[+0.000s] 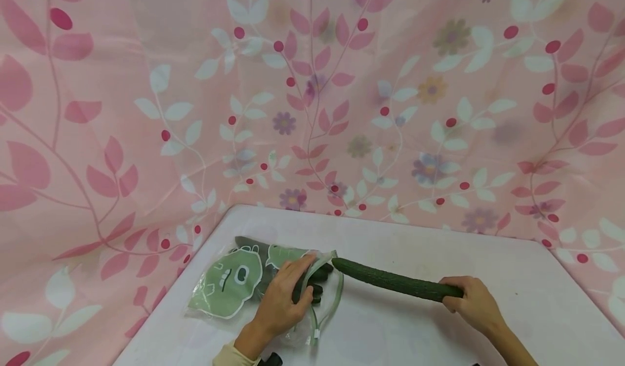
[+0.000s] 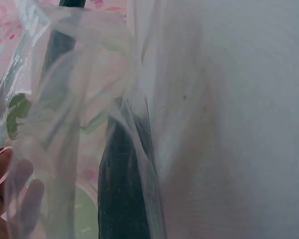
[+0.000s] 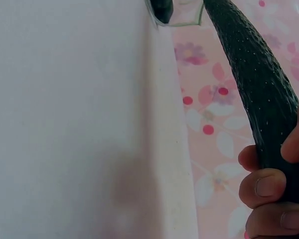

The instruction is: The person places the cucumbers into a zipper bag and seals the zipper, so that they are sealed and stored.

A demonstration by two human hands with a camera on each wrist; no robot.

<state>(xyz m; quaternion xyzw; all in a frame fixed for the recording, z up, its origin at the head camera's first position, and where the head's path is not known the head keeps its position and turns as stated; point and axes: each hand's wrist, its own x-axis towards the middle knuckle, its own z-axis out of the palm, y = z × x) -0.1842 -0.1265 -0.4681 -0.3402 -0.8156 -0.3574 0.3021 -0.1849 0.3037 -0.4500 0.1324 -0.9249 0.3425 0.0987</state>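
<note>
A long dark green cucumber [image 1: 390, 280] is held by my right hand [image 1: 471, 301] at its right end, fingers and thumb wrapped round it. In the right wrist view the same cucumber [image 3: 254, 74] shows its bumpy skin. Its far tip meets the mouth of a clear zip bag [image 1: 334, 301] printed with green cartoon figures. My left hand [image 1: 283, 301] grips the bag near its mouth, thumb and fingers apart on the plastic. Several dark green cucumbers lie inside, their ends showing at the opening. Through the plastic, one bagged cucumber [image 2: 122, 184] appears in the left wrist view.
The white table [image 1: 400, 333] carries the bag on its left part. Pink floral cloth [image 1: 342, 111] hangs behind and beside it. A small black object [image 1: 273, 359] shows near the left sleeve at the bottom edge.
</note>
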